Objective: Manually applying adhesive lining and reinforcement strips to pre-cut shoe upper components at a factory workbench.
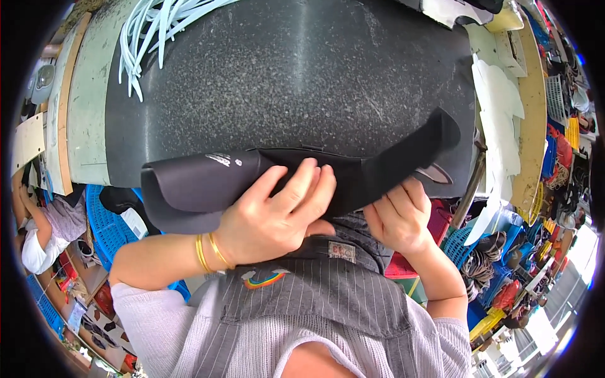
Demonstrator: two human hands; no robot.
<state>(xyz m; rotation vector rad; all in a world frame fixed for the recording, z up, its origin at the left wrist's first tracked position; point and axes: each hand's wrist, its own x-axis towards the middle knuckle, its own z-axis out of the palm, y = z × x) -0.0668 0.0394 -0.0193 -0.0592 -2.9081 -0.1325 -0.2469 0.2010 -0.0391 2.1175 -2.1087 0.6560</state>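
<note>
Black piece [205, 186], bowed and curling

It lies across the near edge of the tabletop [91, 113], just in front of the striped apron [315, 280]. The left hand [277, 214] grips its middle, fingers spread over the top and thumb underneath. The right hand's [400, 217] fingers curl up beneath the upturned strip [403, 154] at the right; whether they grip it or the pointed brownish-grey item [436, 174] beside them, I cannot tell. The step in hand looks like handling the piece into position; a next move would call for a steady left grip and a freer right hand.

Smooth and matte, the piece bends into an open trough at the left (a small white mark sits on top). Beyond it, the dark mat [252, 107] is speckled and scuffed, and pale blue strips [142, 38] lie in a loose, limp bundle at the far left.
</note>
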